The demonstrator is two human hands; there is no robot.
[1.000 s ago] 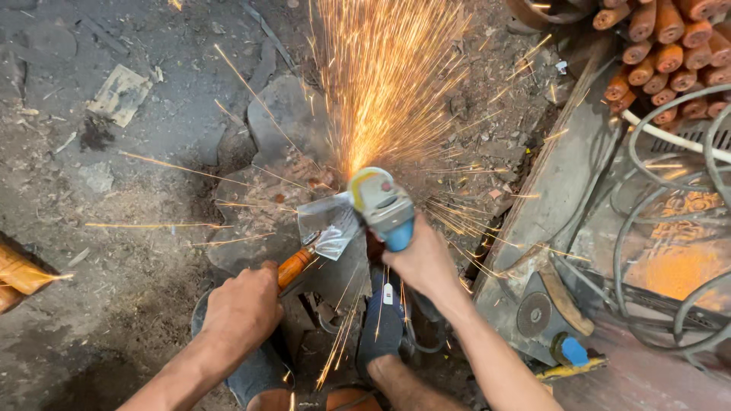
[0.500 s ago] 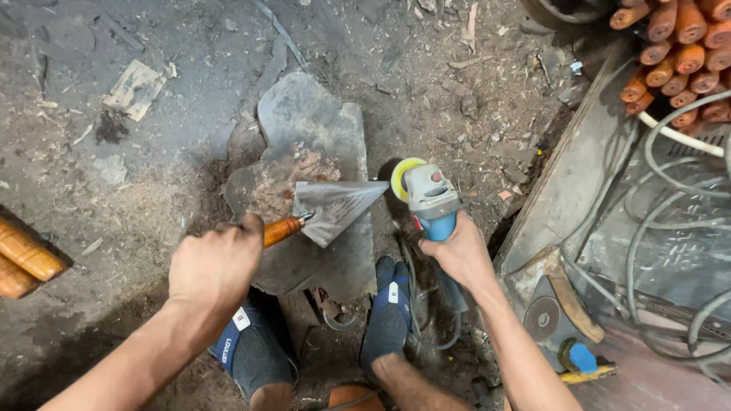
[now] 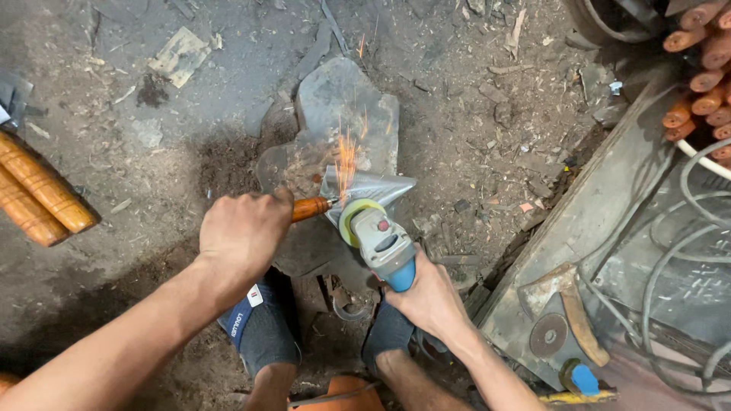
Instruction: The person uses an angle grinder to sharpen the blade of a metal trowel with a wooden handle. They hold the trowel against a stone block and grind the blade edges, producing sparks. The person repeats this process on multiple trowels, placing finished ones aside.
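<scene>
My left hand [image 3: 245, 230] grips the orange wooden handle [image 3: 311, 208] of a trowel, whose grey metal blade [image 3: 371, 187] lies on a flat stone slab [image 3: 343, 103] on the ground. My right hand [image 3: 431, 298] holds an angle grinder [image 3: 384, 242] with a grey and blue body and a yellow-green guard. The grinder's disc touches the blade near the handle, and a small burst of orange sparks [image 3: 346, 154] flies away from me. Both my feet in dark slippers [image 3: 263, 320] rest just below the slab.
Turned orange wooden handles [image 3: 38, 190] lie at the left edge, and more are stacked at top right [image 3: 700, 68]. A metal plate [image 3: 601, 221] with grey cables [image 3: 678, 259] and a second grinder [image 3: 567, 346] sits at right. The dirt floor is littered with scraps.
One second ago a big fan of sparks flew. Half a second ago the grinder was lifted off to the right with no sparks. Now it is back on the blade with a few sparks.
</scene>
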